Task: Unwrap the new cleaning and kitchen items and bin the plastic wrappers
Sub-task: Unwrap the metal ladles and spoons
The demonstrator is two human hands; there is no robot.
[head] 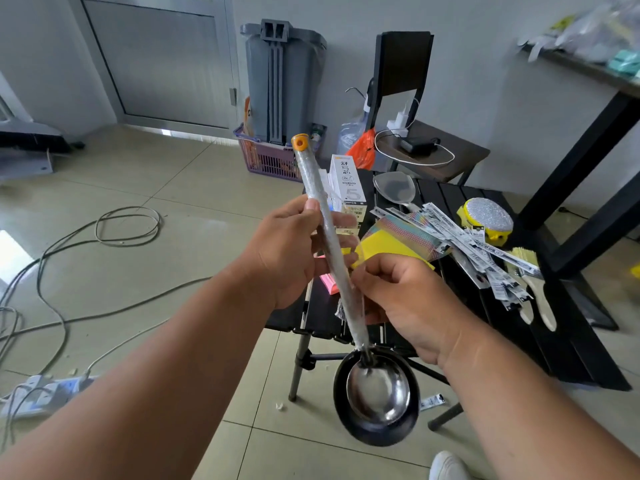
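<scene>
Two bare forearms reach in from the bottom of the view, with no sleeves showing anywhere along them. The left hand and the right hand wear no gloves, and no rings, watch or bracelet show on the fingers or wrists. The fingernails that show are short and unpainted. At the bottom edge, the rounded toe of a white shoe shows beside the right forearm.

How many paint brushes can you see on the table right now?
2, lying side by side at the right end of the black table: brush one and brush two, which is partly under the wrapped packets. More may be hidden.
</scene>
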